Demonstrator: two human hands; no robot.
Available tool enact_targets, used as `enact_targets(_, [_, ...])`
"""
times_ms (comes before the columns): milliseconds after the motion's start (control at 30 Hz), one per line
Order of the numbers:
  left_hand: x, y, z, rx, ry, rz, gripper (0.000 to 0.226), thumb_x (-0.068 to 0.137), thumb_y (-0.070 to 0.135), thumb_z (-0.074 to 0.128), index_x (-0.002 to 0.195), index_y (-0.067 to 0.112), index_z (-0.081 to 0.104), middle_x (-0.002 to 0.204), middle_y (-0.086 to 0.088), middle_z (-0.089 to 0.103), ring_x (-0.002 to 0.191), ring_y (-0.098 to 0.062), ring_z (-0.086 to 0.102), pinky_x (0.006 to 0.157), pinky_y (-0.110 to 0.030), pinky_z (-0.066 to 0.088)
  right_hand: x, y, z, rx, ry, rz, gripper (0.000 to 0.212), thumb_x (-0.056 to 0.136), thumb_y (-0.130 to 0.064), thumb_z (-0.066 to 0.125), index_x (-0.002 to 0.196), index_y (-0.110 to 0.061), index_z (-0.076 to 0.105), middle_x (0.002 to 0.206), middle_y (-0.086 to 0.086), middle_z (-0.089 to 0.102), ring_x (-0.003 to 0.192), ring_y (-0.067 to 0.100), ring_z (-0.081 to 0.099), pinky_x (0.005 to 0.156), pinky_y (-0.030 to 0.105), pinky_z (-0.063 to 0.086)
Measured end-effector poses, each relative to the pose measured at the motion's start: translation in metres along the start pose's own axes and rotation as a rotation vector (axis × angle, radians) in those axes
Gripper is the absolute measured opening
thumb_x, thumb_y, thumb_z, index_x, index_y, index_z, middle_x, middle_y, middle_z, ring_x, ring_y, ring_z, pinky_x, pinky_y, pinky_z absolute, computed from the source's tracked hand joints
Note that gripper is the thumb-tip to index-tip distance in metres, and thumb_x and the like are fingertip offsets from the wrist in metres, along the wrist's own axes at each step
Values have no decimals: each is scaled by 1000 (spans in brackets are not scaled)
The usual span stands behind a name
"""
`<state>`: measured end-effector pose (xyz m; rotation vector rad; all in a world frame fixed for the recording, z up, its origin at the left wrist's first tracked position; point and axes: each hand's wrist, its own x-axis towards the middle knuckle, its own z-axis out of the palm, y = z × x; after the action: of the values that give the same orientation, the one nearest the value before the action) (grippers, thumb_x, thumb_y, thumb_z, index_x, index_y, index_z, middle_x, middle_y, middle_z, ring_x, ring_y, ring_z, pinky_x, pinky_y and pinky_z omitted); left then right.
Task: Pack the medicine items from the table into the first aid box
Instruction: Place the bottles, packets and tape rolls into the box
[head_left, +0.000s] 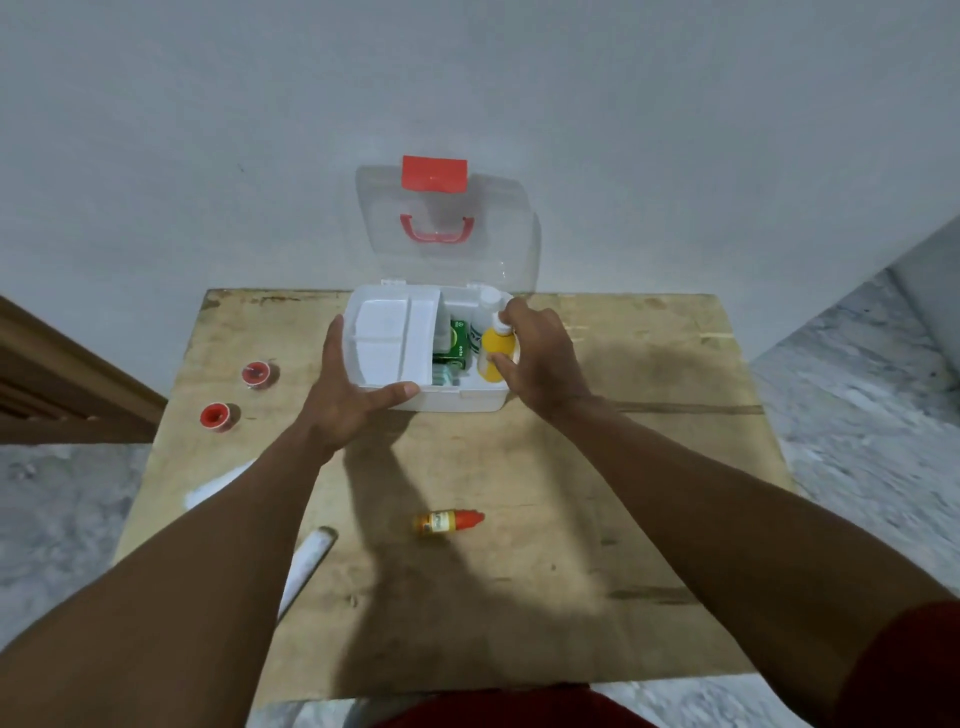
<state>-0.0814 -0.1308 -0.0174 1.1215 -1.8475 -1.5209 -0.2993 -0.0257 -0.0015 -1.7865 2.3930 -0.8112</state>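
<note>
- The first aid box (457, 400), white, stands at the far middle of the wooden surface (623, 493), close to the wall.
- Its clear lid (447, 260) is up and leans back towards the wall. It has a red latch (434, 174) at its top edge and a red handle (436, 231) below that.
- A white tray (389, 338) with dividers sits over the left part of the box. The right part is uncovered.
- The left hand (348, 395) is at the box's near left corner. Its fingers lie straight along the left wall and the thumb stretches along the front rim. The grip is wide and flat against the box, not closed around it.
- The right hand (540, 353) holds the yellow bottle (496, 348) with a narrow grip. The thumb is low on the body and a fingertip is up by the white cap.
- The yellow bottle stands in the right end of the box (whether its base touches the bottom cannot be told).
- Already in the box are a green carton (457, 340) beside the tray and a white-capped bottle (489, 299) at the far right corner.
- Still out on the surface:
- A small bottle with a red cap (448, 521) lies on its side near the middle.
- Two red rolls (255, 373) (215, 415) sit well to the left of the box.
- A white tube (306, 566) is partly hidden by the left forearm.
</note>
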Motion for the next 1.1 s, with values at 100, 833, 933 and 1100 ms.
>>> enact_targets(100, [-1, 1, 1, -14, 12, -3, 99, 65, 24, 88, 142, 32, 26, 128, 18, 46, 119, 3, 45, 88, -26, 50, 6, -5, 5, 9, 6, 51, 42, 63, 10, 72, 100, -2, 56, 85, 14, 58, 77, 32, 46, 64, 30, 21])
enact_targets(833, [-1, -1, 0, -8, -6, -6, 98, 66, 29, 86, 142, 32, 24, 133, 9, 44, 122, -10, 47, 91, -32, 52, 3, -14, 4, 48, 24, 105, 49, 73, 4, 73, 118, -1, 53, 105, 16, 55, 88, 27, 44, 71, 28, 27])
enact_targets(933, [-1, -3, 1, -18, 2, -18, 104, 65, 29, 87, 145, 33, 21, 137, 8, 42, 124, -14, 44, 92, -32, 49, -3, -19, 4, 70, 43, 118, 53, 70, 6, 74, 119, 1, 55, 106, 19, 57, 91, 36, 52, 72, 31, 32])
enact_targets(1100, [1, -2, 0, -4, -1, -32, 108, 68, 25, 87, 147, 28, 14, 138, 7, 40, 126, -17, 41, 100, -34, 42, -19, -38, -4, 95, 196, 238, 49, 75, 0, 73, 120, 3, 55, 111, 23, 58, 99, 39, 56, 83, 37, 44])
